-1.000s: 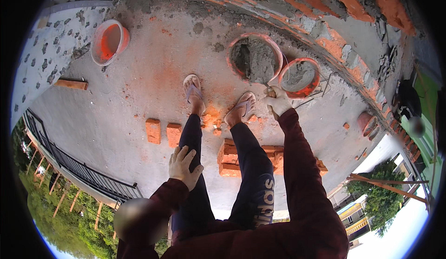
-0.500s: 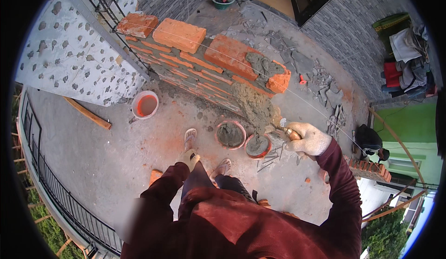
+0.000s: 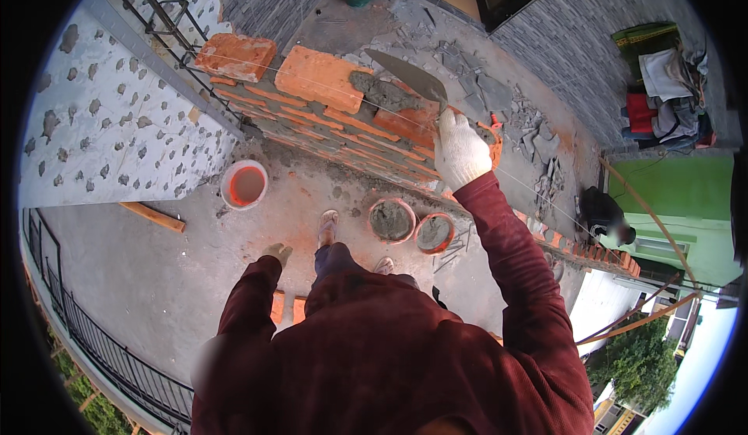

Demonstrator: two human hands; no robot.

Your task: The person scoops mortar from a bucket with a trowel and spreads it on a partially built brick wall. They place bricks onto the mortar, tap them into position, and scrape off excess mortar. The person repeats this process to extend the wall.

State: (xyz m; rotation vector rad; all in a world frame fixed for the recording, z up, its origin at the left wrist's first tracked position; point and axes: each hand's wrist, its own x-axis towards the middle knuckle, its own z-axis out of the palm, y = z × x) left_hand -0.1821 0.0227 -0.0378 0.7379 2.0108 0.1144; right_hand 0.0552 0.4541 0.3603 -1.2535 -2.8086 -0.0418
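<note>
My right hand, in a pale work glove, is closed around the handle of a trowel at the right end of a low brick wall. The trowel blade reaches left and away, over the far side of the top course. A lump of grey mortar lies on the wall top, beside an orange brick. Another brick sits farther left along a taut string. My left hand, also gloved, hangs low over the floor beside my leg; its fingers look loosely extended and hold nothing visible.
Two buckets of mortar stand at the wall's foot; a bucket of reddish liquid is farther left. Broken tile pieces litter the floor behind the wall. A person bends at the far right. A black railing borders the left.
My right hand has carried the trowel from above the mortar buckets up to the wall top, and mortar now lies farther left there. My left hand has shifted left.
</note>
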